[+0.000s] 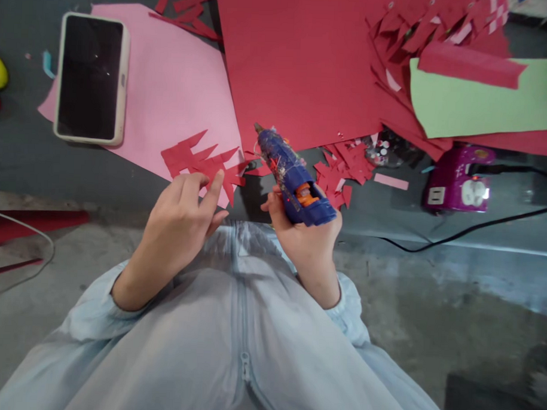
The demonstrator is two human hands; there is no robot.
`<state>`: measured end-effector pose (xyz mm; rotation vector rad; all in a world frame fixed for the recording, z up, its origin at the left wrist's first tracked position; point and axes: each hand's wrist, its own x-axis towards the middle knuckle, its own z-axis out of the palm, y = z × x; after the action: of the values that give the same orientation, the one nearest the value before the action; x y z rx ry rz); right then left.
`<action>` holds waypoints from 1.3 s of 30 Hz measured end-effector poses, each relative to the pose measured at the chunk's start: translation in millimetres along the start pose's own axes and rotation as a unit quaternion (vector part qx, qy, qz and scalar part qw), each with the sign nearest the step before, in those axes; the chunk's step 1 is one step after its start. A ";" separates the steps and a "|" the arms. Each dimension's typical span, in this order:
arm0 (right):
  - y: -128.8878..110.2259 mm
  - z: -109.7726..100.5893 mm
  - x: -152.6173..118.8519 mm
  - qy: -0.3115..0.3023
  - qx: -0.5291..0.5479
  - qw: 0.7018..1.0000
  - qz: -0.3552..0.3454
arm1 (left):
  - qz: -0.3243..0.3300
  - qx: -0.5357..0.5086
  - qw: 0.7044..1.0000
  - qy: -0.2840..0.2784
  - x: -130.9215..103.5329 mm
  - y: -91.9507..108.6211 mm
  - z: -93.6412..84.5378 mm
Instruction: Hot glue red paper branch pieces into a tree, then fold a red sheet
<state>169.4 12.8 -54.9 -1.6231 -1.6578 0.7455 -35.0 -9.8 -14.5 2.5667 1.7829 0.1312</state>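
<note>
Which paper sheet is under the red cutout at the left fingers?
The red cutout overlaps the pink sheet, which also bears the phone; the large red sheet is right of it, the green sheet farther right.

Pale blue long-sleeved jacket (pixel 197 340) with gathered cuffs (pixel 127 295) and a front zipper (pixel 244 362).

Our blue glue gun (pixel 290 172), orange-triggered and glue-smeared, tilted above our jagged red paper cutouts (pixel 205 162).
</note>
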 end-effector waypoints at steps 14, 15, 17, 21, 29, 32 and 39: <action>0.0 -0.6 -0.9 -0.003 -0.004 1.000 0.001 | 0.027 -0.175 0.984 -0.015 -9.2 -23.9 -11.3; 0.4 -0.6 -1.1 -0.002 -0.005 1.000 0.000 | 0.021 -0.175 0.984 -0.016 -9.1 -24.0 -10.4; 1.2 -0.5 -1.3 0.001 -0.007 1.000 -0.003 | 0.016 -0.163 0.986 -0.011 -9.1 -23.5 -8.4; 1.9 -0.5 -1.8 0.005 -0.001 1.000 -0.011 | 0.048 -0.154 0.987 0.001 -11.7 -26.1 -5.1; 0.6 -0.9 -3.0 0.003 -0.001 1.000 -0.007 | 0.063 -0.186 0.980 0.003 -13.5 -28.6 -4.8; 0.6 -0.7 -3.5 0.007 0.001 1.000 -0.008 | 0.061 -0.183 0.981 0.016 -13.4 -28.2 -4.1; -1.1 -2.4 -3.1 0.007 -0.004 1.000 -0.015 | 0.090 -0.228 0.969 -0.021 -16.2 -38.4 -9.1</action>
<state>170.6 9.5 -52.9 -1.6016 -1.6730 0.7118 -77.2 -11.9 -8.7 2.3615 1.3099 0.4312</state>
